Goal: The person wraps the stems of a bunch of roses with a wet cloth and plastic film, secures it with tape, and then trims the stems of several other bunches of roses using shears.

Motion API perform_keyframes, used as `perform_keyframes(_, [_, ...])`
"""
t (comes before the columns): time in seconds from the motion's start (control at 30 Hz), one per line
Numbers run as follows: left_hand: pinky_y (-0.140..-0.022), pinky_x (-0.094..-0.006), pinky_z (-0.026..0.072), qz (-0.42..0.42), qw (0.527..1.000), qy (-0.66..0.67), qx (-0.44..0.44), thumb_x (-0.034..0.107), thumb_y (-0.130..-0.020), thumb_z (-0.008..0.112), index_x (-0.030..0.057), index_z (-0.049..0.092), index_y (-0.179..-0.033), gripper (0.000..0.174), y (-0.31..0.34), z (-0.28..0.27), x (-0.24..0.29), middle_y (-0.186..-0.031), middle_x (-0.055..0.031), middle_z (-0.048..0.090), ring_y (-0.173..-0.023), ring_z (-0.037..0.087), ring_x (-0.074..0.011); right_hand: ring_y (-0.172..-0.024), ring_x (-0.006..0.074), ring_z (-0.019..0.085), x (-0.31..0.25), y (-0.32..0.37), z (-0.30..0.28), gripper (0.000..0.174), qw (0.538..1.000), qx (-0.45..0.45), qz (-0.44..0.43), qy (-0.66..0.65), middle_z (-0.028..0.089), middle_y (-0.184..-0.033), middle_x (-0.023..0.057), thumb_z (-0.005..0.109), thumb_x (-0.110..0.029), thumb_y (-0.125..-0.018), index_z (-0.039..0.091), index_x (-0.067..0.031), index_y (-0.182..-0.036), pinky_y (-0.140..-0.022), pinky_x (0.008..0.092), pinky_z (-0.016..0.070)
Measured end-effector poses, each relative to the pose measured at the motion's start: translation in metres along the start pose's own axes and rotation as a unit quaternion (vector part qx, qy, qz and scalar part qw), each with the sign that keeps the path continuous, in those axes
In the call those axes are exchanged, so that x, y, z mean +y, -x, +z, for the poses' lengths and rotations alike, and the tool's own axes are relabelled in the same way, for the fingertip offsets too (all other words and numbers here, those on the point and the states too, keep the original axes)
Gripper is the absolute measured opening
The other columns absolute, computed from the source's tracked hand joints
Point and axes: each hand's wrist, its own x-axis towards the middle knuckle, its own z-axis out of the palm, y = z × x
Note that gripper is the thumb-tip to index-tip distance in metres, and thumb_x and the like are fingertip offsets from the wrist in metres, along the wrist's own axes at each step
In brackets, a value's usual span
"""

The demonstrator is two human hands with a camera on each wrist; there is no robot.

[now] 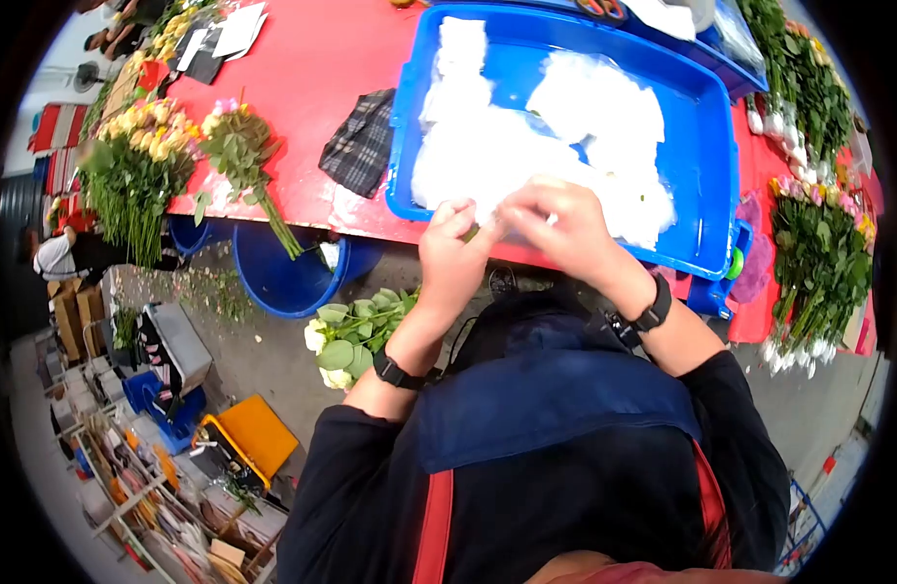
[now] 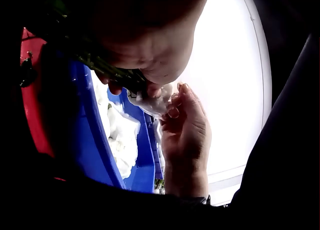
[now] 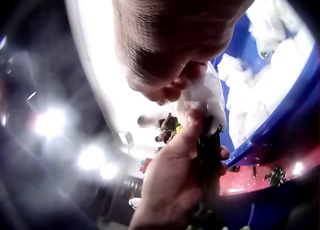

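My left hand (image 1: 451, 255) grips the stems (image 3: 209, 165) of a bouquet of white roses (image 1: 356, 336), whose blooms and leaves hang down by my left forearm. A soft white wad (image 3: 202, 99) covers the stem ends, seen in both wrist views. The fingers of my right hand (image 1: 565, 229) are curled and pinch this wad, with the left thumb pressed against it. Both hands are at the near edge of a blue tray (image 1: 706, 146) that holds piles of white, cotton-like material (image 1: 487, 156).
The tray stands on a red table (image 1: 312, 49) beside a dark checked cloth (image 1: 359, 141). Bunches of flowers lie at the left (image 1: 239, 146) and right (image 1: 818, 243). A blue bucket (image 1: 288, 273) stands on the floor, left of the bouquet. Scissors (image 1: 602, 10) lie by the tray's far rim.
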Motion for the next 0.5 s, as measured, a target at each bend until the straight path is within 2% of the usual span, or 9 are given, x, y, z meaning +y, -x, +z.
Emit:
perform_keyframes(0.03, [-0.06, -0.0265, 0.0484, -0.052, 0.999, 0.016, -0.002, 0.011, -0.077, 0.074, -0.0055, 0.062, -0.085, 0.022, -0.003, -0.005, -0.001, -0.095, -0.0112, 0.062, -0.069, 0.059, -0.0123, -0.066, 0.0241, 0.062, -0.001, 0.003, 0.006, 0.006, 0.992, -0.004, -0.094, 0.08, 0.06, -0.073, 0.0117, 0.064, -0.007, -0.081, 0.066, -0.0046, -0.085, -0.061, 0.0317, 0.0481])
perform_keyframes(0.07, [-0.059, -0.0261, 0.0486, -0.104, 0.994, 0.034, -0.005, 0.011, -0.077, 0.074, -0.0055, 0.061, -0.085, 0.022, -0.005, -0.009, 0.0, -0.095, -0.0116, 0.062, -0.069, 0.059, -0.0116, -0.066, 0.0245, 0.062, -0.003, 0.007, 0.013, 0.005, 0.993, -0.01, -0.09, 0.08, 0.061, -0.073, 0.0121, 0.064, -0.008, -0.081, 0.066, -0.0045, -0.085, -0.061, 0.032, 0.0481])
perform_keyframes(0.13, [-0.048, -0.0234, 0.0463, -0.148, 0.967, 0.208, -0.005, 0.01, -0.084, 0.07, -0.0004, 0.051, -0.099, 0.027, -0.019, -0.018, 0.021, -0.084, -0.0082, 0.061, -0.06, 0.058, -0.0104, -0.066, 0.0252, 0.061, -0.005, 0.017, 0.024, 0.005, 0.993, -0.018, -0.08, 0.083, 0.061, -0.075, 0.0128, 0.064, -0.008, -0.082, 0.064, -0.0044, -0.084, -0.061, 0.0328, 0.0481])
perform_keyframes(0.2, [-0.045, -0.025, 0.0463, -0.167, 0.945, 0.276, -0.059, 0.014, -0.089, 0.065, 0.0008, 0.049, -0.104, 0.026, -0.025, -0.032, 0.036, -0.088, -0.01, 0.061, -0.057, 0.059, -0.0141, -0.068, 0.0207, 0.062, 0.004, 0.022, 0.036, 0.011, 0.994, -0.027, 0.079, -0.068, 0.064, -0.076, 0.0061, 0.063, -0.014, -0.087, 0.059, -0.0051, -0.094, -0.063, 0.0304, 0.0484])
perform_keyframes(0.27, [-0.043, -0.0248, 0.0457, -0.194, 0.919, 0.332, -0.082, 0.016, -0.089, 0.065, 0.0011, 0.05, -0.101, 0.025, -0.03, -0.035, 0.029, -0.082, -0.0093, 0.061, -0.055, 0.059, -0.0136, -0.07, 0.0181, 0.062, 0.013, 0.021, 0.05, 0.017, 0.931, -0.024, 0.226, -0.284, 0.065, -0.08, 0.0021, 0.062, -0.017, -0.09, 0.057, -0.0056, -0.101, -0.065, 0.029, 0.0487])
perform_keyframes(0.3, [-0.042, -0.0247, 0.0454, -0.206, 0.905, 0.36, -0.097, 0.017, -0.089, 0.065, 0.0013, 0.05, -0.099, 0.024, -0.033, -0.035, 0.026, -0.08, -0.0089, 0.061, -0.053, 0.059, -0.0134, -0.082, 0.0144, 0.061, 0.019, 0.022, 0.058, 0.028, 0.905, -0.032, 0.256, -0.337, 0.065, -0.094, 0.0022, 0.057, -0.024, -0.095, 0.051, -0.0047, -0.114, -0.07, 0.0283, 0.0487])
perform_keyframes(0.4, [-0.041, -0.0251, 0.0455, -0.269, 0.878, 0.381, -0.104, 0.022, -0.091, 0.064, 0.0021, 0.05, -0.099, 0.025, -0.037, -0.036, 0.021, -0.078, -0.0091, 0.062, -0.054, 0.059, -0.014, -0.092, 0.0133, 0.059, 0.02, 0.031, 0.071, 0.035, 0.836, -0.081, 0.357, -0.409, 0.063, -0.106, 0.0069, 0.054, -0.028, -0.097, 0.05, -0.0038, -0.121, -0.073, 0.0289, 0.0485])
perform_keyframes(0.43, [-0.043, -0.0256, 0.0469, -0.278, 0.866, 0.397, -0.125, 0.023, -0.091, 0.064, 0.0027, 0.051, -0.098, 0.025, -0.037, -0.037, 0.013, -0.077, -0.0099, 0.063, -0.055, 0.061, -0.0166, -0.097, 0.0127, 0.057, 0.03, 0.036, 0.076, 0.037, 0.785, -0.108, 0.359, -0.493, 0.06, -0.11, 0.0083, 0.051, -0.03, -0.098, 0.051, -0.0027, -0.123, -0.077, 0.0303, 0.0485])
perform_keyframes(0.5, [-0.046, -0.0267, 0.0478, -0.3, 0.86, 0.404, -0.081, 0.023, -0.091, 0.064, 0.0033, 0.052, -0.096, 0.024, -0.035, -0.028, 0.009, -0.077, -0.0108, 0.063, -0.056, 0.062, -0.0182, -0.094, 0.0126, 0.058, 0.036, 0.047, 0.084, 0.035, 0.855, -0.18, 0.315, -0.37, 0.06, -0.109, 0.0075, 0.051, -0.029, -0.098, 0.053, -0.0026, -0.122, -0.076, 0.0296, 0.0489])
